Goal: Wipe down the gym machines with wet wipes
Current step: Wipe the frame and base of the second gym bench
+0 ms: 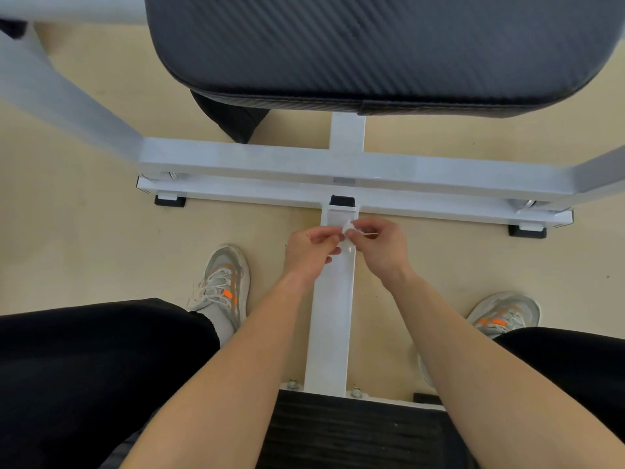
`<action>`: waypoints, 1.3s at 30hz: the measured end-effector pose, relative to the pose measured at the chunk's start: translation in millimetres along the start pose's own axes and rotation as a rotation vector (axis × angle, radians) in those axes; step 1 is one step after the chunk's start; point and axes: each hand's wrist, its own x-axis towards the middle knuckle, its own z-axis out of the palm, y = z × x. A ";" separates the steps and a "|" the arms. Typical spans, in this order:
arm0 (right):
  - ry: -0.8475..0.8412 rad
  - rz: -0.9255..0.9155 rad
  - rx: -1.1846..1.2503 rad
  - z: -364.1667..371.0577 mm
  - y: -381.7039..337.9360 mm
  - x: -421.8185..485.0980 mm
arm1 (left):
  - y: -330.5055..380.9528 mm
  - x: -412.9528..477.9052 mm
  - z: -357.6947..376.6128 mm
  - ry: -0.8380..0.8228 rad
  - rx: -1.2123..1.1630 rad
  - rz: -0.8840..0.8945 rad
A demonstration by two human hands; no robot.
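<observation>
Ribbed black plate [355, 434] nearest, under both forearms. Fingertips of left hand [311, 252] and right hand [382, 248] curled together, pinching small wadded wet wipe [348, 227] between them, likely refolding for a clean face. Thin tan stick [372, 234] poking from right fingers. Held over far end of white centre rail [333, 316], near crossbar [338, 160]: probably next surface.

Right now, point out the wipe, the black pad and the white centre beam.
wipe [348, 227]: head view, its crumpled white wad.
black pad [372, 45]: head view, middle of top face.
white centre beam [329, 333]: head view, bare lower stretch.
</observation>
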 end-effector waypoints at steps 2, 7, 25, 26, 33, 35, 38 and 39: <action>0.140 -0.012 -0.042 -0.2 -3.1 4.3 | 0.8 3.5 -2.6 0.073 0.030 0.007; 0.233 -0.094 -0.056 17.0 -4.5 8.9 | -2.7 9.8 -7.7 0.137 0.065 0.017; 0.070 0.050 -0.206 30.1 17.0 0.9 | -10.5 14.3 -15.9 0.193 0.068 -0.005; 0.044 0.061 -0.222 28.6 18.4 -0.8 | -10.4 13.0 -14.7 0.191 0.075 0.004; 0.121 0.036 -0.089 17.7 -0.9 -18.9 | -8.6 -2.1 -2.6 0.129 0.086 0.090; 0.094 -0.017 -0.045 19.7 -4.7 -24.6 | -6.4 -6.4 2.3 0.074 0.032 0.090; 0.076 -0.075 -0.019 21.7 -11.7 -29.1 | -0.6 -8.4 3.0 0.055 -0.107 0.055; 0.057 -0.087 -0.024 21.0 -14.1 -28.3 | 0.8 -7.7 1.1 0.064 -0.129 0.053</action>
